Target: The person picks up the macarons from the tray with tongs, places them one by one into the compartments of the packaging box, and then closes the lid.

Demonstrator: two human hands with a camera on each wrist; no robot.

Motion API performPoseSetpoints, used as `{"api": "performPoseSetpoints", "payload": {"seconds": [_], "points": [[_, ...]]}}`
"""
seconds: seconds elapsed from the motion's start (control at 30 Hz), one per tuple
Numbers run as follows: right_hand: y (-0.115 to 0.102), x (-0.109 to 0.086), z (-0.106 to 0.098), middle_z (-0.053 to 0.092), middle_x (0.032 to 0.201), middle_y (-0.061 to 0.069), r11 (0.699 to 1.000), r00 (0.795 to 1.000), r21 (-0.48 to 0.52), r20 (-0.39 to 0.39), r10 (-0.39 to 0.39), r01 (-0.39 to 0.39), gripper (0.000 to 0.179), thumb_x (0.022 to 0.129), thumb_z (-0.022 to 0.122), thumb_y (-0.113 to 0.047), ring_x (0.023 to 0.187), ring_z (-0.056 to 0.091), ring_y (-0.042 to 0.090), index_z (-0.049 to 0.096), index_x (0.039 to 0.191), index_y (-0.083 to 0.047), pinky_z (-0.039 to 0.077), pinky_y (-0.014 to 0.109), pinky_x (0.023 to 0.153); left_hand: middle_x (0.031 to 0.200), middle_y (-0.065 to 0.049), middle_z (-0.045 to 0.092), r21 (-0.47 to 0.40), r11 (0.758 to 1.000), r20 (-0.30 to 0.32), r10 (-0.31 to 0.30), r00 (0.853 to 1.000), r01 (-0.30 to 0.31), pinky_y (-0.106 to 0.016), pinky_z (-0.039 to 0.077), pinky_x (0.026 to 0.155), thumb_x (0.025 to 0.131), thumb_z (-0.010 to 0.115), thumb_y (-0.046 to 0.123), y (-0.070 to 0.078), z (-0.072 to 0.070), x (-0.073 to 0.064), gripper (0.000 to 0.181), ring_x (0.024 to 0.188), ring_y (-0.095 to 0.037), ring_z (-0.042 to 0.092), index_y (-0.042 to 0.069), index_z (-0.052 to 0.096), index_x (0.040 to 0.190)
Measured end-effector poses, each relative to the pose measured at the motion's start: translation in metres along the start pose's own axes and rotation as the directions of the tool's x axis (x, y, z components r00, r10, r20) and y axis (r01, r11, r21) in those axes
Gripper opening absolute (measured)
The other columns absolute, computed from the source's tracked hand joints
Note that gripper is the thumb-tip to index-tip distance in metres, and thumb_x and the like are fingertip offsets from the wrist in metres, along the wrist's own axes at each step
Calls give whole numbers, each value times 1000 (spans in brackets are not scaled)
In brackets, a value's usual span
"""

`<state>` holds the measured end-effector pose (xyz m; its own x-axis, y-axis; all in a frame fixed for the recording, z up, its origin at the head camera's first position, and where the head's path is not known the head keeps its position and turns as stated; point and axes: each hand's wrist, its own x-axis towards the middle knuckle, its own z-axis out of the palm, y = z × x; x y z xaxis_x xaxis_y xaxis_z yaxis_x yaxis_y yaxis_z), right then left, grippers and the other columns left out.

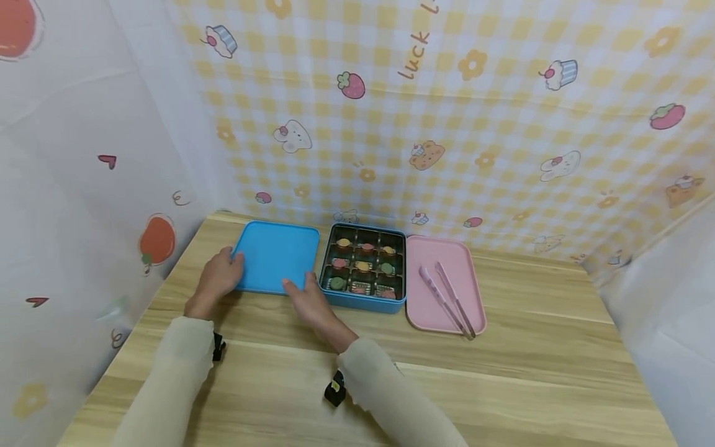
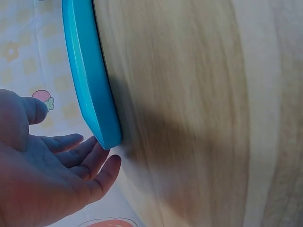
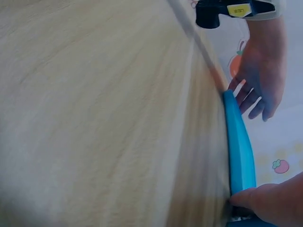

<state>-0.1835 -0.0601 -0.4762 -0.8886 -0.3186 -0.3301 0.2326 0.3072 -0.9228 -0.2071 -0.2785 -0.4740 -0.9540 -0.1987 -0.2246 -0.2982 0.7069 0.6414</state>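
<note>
A flat square blue lid [image 1: 276, 254] lies on the table at the left. My left hand [image 1: 219, 276] is at its left edge; in the left wrist view the fingers [image 2: 97, 163] touch a corner of the lid, with the thumb held apart. My right hand [image 1: 313, 304] is at the lid's front right corner, and in the right wrist view its thumb [image 3: 246, 197] rests against the edge. Right of the lid stands a blue box [image 1: 365, 302], uncovered, with small yellow, pink and green pieces in its dark divided insert.
A pink tray [image 1: 416, 310] sits beside the box, with metal tongs [image 1: 447, 298] lying across it and over its front edge. Behind everything hangs a yellow checked cloth [image 1: 391, 124]. A white printed cloth [image 1: 72, 205] borders the wooden table [image 1: 530, 347] on the left.
</note>
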Motion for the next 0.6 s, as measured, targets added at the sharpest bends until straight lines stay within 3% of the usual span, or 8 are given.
{"api": "performPoseSetpoints", "payload": {"seconds": [0.2,0.37,0.6], "points": [[4,0,-1,15,166,11,1000,1000,-3,27,8,-8,79,102,47,-48,152,16,29,12,160,-7,18,51,120,147,-43,28,41,999,-17,11,1000,-10,-64,29,110,107,22,33,-1,-1,0,67,135,-58,31,-18,18,149],[5,-3,-4,13,166,11,1000,999,6,46,-7,7,80,102,47,-48,152,13,29,11,160,-6,16,51,121,148,-43,27,32,999,8,-4,1000,4,-64,28,110,107,21,35,-4,-3,-1,69,136,-58,29,-19,19,149],[4,-6,-7,11,166,9,998,996,57,84,-7,2,79,103,46,-47,153,12,28,10,160,-7,16,52,121,146,-41,32,40,999,-5,-37,999,37,-63,32,108,105,22,20,-8,-6,-2,56,133,-54,37,-21,31,144]]}}
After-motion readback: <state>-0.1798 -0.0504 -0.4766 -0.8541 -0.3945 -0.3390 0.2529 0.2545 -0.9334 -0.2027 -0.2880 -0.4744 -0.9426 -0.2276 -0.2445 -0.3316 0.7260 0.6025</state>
